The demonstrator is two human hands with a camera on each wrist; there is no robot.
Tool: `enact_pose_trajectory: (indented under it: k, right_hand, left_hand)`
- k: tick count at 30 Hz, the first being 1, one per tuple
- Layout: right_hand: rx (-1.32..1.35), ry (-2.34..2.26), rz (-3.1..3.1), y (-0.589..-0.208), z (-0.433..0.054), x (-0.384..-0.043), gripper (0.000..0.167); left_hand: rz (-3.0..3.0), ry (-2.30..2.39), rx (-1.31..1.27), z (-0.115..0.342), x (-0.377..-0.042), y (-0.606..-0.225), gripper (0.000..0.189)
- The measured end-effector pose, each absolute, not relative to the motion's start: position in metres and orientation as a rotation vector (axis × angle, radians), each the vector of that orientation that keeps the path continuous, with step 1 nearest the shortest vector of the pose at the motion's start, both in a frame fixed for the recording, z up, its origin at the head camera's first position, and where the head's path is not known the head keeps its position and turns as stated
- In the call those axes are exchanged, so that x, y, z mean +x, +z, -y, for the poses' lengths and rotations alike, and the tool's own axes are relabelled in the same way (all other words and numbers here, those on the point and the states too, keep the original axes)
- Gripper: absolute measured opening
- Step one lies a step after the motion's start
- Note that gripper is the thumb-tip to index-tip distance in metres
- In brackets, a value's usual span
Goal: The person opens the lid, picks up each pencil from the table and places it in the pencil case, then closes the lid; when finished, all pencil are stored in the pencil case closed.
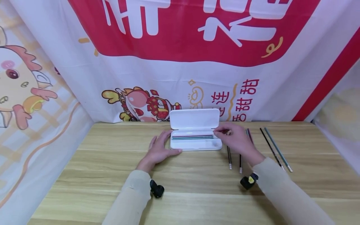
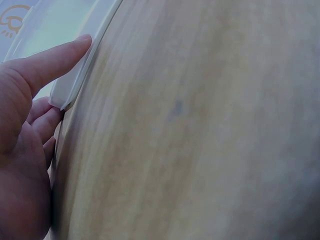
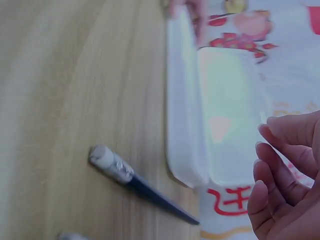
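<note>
A white pencil case point(image 1: 197, 145) stands on the table with its lid point(image 1: 194, 119) raised against the cloth behind. Several dark, thin pencils point(image 1: 192, 137) lie lengthwise inside it. My left hand point(image 1: 160, 151) holds the case's left end, the thumb point(image 2: 60, 60) along the front edge and the fingers at the end. Over the right end hovers my right hand point(image 1: 237, 139), its fingers point(image 3: 272, 162) loosely curled with thumb and fingertips near each other. Nothing shows between them in the right wrist view. Below that hand lie black pencils point(image 1: 229, 156) with white erasers.
Farther right on the wooden table point(image 1: 197, 200) lie a black patterned pencil point(image 1: 271, 147) and a blue-green pencil point(image 1: 278, 150). Partly behind the right hand are blue and purple pencils point(image 1: 249, 135). A printed red-and-white cloth point(image 1: 174, 72) hangs along the back edge.
</note>
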State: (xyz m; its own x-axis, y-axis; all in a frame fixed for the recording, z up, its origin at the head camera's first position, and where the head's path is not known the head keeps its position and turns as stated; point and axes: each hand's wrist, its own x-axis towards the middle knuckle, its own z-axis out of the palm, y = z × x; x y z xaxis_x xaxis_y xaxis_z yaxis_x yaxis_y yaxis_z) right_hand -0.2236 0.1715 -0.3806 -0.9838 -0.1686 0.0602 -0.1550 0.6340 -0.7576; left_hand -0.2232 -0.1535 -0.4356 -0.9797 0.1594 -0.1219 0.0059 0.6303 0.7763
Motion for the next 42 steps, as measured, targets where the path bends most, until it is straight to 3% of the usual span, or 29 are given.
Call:
enact_pose_trajectory:
  k: [17, 25, 29, 32, 38, 42]
  right_hand:
    - [0.215, -1.436, -2.744, -0.398, -0.253, -0.156, 0.057]
    - [0.443, -1.471, -2.675, -0.419, -0.297, -0.135, 0.058]
    - [0.541, -1.551, -2.624, -0.422, -0.313, -0.13, 0.048]
    - [0.563, -1.52, -2.617, -0.423, -0.321, -0.128, 0.047]
    - [0.533, -1.221, -2.728, -0.422, -0.326, -0.129, 0.068]
    - [0.49, -1.165, -2.786, -0.422, -0.329, -0.132, 0.068]
  left_hand:
    - [-2.669, 1.289, 0.155, 0.153, -0.222, -0.433, 0.097]
    - [-2.66, 1.273, 0.121, 0.152, -0.222, -0.433, 0.094]
    - [-2.668, 1.264, 0.114, 0.152, -0.222, -0.435, 0.093]
    - [-2.675, 1.255, 0.12, 0.153, -0.223, -0.436, 0.092]
    - [-2.663, 1.27, 0.115, 0.152, -0.221, -0.435, 0.093]
    - [-2.67, 1.271, 0.101, 0.153, -0.221, -0.434, 0.094]
